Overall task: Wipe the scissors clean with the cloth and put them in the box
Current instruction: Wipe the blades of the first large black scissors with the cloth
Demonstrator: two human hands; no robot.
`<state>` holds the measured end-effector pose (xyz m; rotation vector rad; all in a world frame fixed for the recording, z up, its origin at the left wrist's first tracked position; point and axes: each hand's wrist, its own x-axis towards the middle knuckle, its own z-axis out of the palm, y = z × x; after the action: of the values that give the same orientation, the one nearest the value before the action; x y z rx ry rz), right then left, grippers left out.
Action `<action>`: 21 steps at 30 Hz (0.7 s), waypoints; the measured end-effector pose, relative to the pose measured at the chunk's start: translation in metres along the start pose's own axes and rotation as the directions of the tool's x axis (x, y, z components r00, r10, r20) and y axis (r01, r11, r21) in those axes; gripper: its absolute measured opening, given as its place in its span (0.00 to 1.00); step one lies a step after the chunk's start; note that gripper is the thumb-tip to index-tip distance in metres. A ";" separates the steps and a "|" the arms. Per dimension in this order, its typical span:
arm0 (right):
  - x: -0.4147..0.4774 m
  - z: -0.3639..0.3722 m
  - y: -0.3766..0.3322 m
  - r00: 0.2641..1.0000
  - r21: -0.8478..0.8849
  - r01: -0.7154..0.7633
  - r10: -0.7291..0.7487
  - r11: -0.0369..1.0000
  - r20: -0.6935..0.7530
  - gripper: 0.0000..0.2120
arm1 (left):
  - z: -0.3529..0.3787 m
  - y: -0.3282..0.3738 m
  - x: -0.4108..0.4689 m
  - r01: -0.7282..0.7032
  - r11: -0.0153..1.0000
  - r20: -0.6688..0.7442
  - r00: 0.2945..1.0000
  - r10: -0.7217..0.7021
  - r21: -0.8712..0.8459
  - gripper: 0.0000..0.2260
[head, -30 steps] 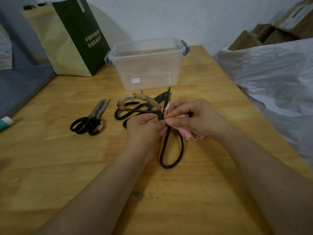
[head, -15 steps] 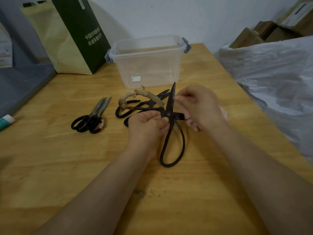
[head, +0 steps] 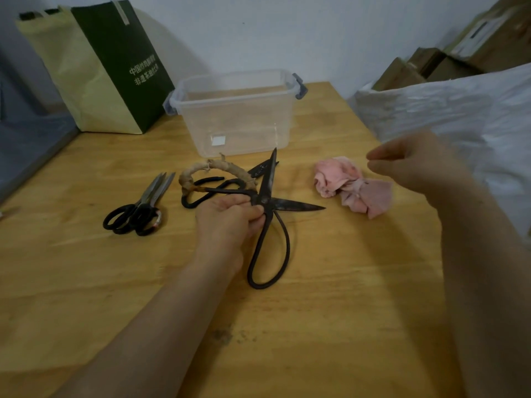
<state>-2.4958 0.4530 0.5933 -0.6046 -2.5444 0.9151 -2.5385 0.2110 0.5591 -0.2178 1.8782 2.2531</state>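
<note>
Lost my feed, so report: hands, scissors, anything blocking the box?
Left hand grips the open black scissors near the pivot. Right hand open, empty, near the pink cloth on the table. Box lidless; wrapped-handle scissors lie just before it.

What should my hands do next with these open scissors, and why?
Probably close the blades and lift the black scissors into the clear box: the pink cloth lies on the table, the right hand holds nothing, and the left hand grips the scissors near the pivot, blades spread.
</note>
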 end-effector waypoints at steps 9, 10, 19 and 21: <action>-0.004 -0.001 -0.014 0.994 0.230 0.080 -0.059 0.970 -0.096 0.04 | -0.001 0.001 -0.003 -0.024 1.000 0.036 0.999 0.025 -0.018 0.10; -0.004 0.001 -0.017 0.991 0.368 0.104 -0.065 0.924 -0.117 0.04 | -0.001 0.001 -0.003 -0.024 0.999 0.034 0.999 0.025 -0.024 0.09; -0.007 0.024 -0.029 0.994 0.752 -0.097 0.103 0.652 0.039 0.08 | -0.001 0.005 -0.006 -0.031 0.998 0.069 0.997 0.034 -0.047 0.09; -0.008 0.024 -0.029 0.995 0.753 -0.098 0.055 0.650 0.081 0.07 | -0.001 0.005 -0.006 -0.034 0.998 0.071 0.997 0.038 -0.047 0.09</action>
<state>-2.5082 0.4161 0.5935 -0.4089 -1.8813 1.8903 -2.5339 0.2084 0.5650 -0.1090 1.8105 2.2967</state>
